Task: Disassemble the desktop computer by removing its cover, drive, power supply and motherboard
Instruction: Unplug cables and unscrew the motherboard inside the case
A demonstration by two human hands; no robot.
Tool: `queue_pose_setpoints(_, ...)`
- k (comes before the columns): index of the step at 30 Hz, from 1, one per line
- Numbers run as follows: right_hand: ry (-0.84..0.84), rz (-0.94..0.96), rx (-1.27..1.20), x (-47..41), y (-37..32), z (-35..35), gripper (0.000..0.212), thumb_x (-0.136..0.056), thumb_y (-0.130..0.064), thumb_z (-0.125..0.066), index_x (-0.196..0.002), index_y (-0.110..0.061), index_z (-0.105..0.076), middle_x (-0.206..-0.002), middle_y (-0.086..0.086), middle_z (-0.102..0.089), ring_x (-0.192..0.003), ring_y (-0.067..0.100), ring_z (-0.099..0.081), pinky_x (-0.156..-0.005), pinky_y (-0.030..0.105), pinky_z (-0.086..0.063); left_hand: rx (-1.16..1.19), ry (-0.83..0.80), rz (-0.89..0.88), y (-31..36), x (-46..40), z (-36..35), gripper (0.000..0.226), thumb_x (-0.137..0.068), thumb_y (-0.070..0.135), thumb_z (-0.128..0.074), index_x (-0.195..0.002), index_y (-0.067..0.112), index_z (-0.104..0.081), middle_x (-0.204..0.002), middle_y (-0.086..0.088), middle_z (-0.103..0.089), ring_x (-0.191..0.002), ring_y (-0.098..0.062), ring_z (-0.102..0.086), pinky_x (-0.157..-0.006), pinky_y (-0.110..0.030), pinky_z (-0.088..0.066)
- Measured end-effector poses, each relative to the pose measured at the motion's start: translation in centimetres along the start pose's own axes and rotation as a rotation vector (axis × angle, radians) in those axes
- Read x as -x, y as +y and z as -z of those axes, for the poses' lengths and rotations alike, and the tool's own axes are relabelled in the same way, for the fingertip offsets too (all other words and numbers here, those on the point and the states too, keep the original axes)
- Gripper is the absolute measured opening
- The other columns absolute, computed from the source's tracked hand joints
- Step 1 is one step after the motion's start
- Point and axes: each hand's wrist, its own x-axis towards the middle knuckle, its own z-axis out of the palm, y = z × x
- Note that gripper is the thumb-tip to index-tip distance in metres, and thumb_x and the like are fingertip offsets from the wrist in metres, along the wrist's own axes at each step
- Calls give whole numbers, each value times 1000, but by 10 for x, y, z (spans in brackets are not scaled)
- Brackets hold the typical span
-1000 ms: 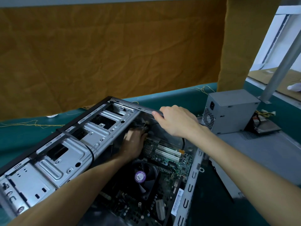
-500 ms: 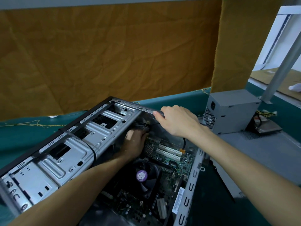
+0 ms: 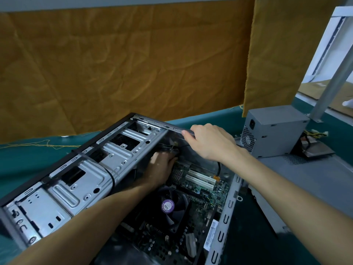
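Right hand [image 3: 209, 143] grips the case [image 3: 80, 180] rim; left hand [image 3: 159, 167] reaches inside, grasp unclear. Power supply [image 3: 273, 131] and cover [image 3: 313, 175] out; motherboard [image 3: 198, 184] remains.

Green table [image 3: 28, 159] carries the open case [image 3: 76, 180], right fingers [image 3: 188, 133] on its far rim. Beyond those fingers to the right: grey cover [image 3: 309, 175], PSU [image 3: 273, 131] standing on it.

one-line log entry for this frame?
cover: off | power supply: out, on table | motherboard: in case | left hand: inside case | right hand: gripping case rim
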Motion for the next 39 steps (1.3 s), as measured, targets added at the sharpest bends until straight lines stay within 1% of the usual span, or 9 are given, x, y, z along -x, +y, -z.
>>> queue_pose_setpoints(4,3,0,13,0,-2,0,54,-106,-55,-25,-71,-19,-44,-65,2,-52,-55,17,-47,-53,36,-35,-121,-8,-191,-1,-1,3,11,-96,9,-63,-94,8,-74,-95,-15,-75,-90,-35,-69,-68,-32,-41)
queue_pose_setpoints(10,-9,-7,2,-1,-1,0,54,-105,-56,-25,-71,-19,-44,-65,3,-53,-56,19,-48,-55,37,-38,86,67,143,-7,1,-6,21,-100,22,-63,-107,9,-78,-96,-13,-77,-91,-24,-71,-68,-20,-36)
queue_pose_setpoints(18,-1,-7,5,-1,-2,-1,54,-105,-57,-24,-72,-19,-45,-66,2,-51,-61,27,-50,-57,38,-38,-133,39,-216,-5,-2,2,11,-93,16,-63,-92,14,-74,-93,-8,-76,-88,-25,-71,-64,-27,-43)
queue_pose_setpoints(22,-7,-12,-5,-1,-2,-1,54,-105,-58,-24,-71,-20,-44,-67,2,-52,-60,25,-51,-56,38,-39,-146,27,-146,-10,-1,-1,18,-98,26,-57,-95,15,-72,-88,-9,-76,-82,-28,-71,-65,-36,-51)
queue_pose_setpoints(26,-14,-19,-6,0,-2,0,54,-105,-58,-24,-71,-20,-44,-67,2,-52,-61,27,-52,-57,38,-42,-143,51,-210,-8,0,-2,16,-96,25,-58,-88,18,-69,-84,-7,-74,-79,-28,-70,-60,-27,-34)
queue_pose_setpoints(30,-16,-19,-6,0,-1,0,53,-105,-57,-24,-72,-21,-43,-67,2,-52,-62,27,-53,-58,38,-42,-119,35,3,-7,-1,-2,21,-100,29,-58,-99,17,-76,-89,-11,-76,-85,-30,-71,-68,-36,-51)
queue_pose_setpoints(34,-19,-26,-10,1,-1,0,53,-104,-58,-24,-71,-21,-42,-67,2,-52,-61,26,-51,-58,39,-42,-243,-29,-229,3,-4,0,23,-94,20,-66,-73,13,-66,-73,-12,-70,-69,-33,-67,-56,-32,-36)
queue_pose_setpoints(36,-19,-30,-7,1,-2,1,53,-104,-58,-24,-71,-21,-42,-66,2,-52,-59,24,-50,-57,38,-41,-229,-21,-201,2,-2,4,17,-96,24,-63,-82,15,-68,-77,-9,-72,-72,-30,-68,-57,-29,-31)
queue_pose_setpoints(39,-19,-42,-14,1,-1,1,53,-104,-58,-26,-73,-19,-45,-66,2,-53,-59,24,-52,-55,37,-40,-252,-83,-136,5,-1,4,24,-99,32,-56,-88,14,-69,-83,-10,-73,-78,-31,-68,-58,-33,-40)
